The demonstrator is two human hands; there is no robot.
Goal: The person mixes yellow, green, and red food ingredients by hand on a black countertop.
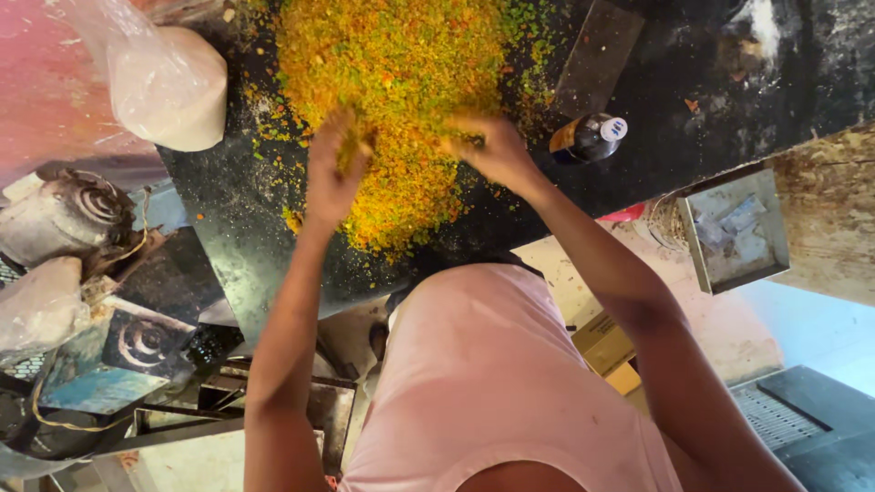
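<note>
Heap of yellow-orange-green crumbly mix [392, 100] is lying spread on the black desk [693, 128], filling its upper middle. Both hands are sitting at the heap's near edge. Left hand [333, 173] is half-curled, fingers pinching a small clump of the mix. Right hand [492, 150] is resting loosely cupped on the heap, fingers pointing left into it; can't tell if it's holding any.

A dark bottle with a white cap [590, 138] is lying on its side just right of the right hand. A grey flat slab [597, 56] is sitting beyond the bottle. A clear plastic bag of white powder [169, 82] is sitting at the desk's left corner. A metal tray [734, 232] is sitting lower right, off the desk.
</note>
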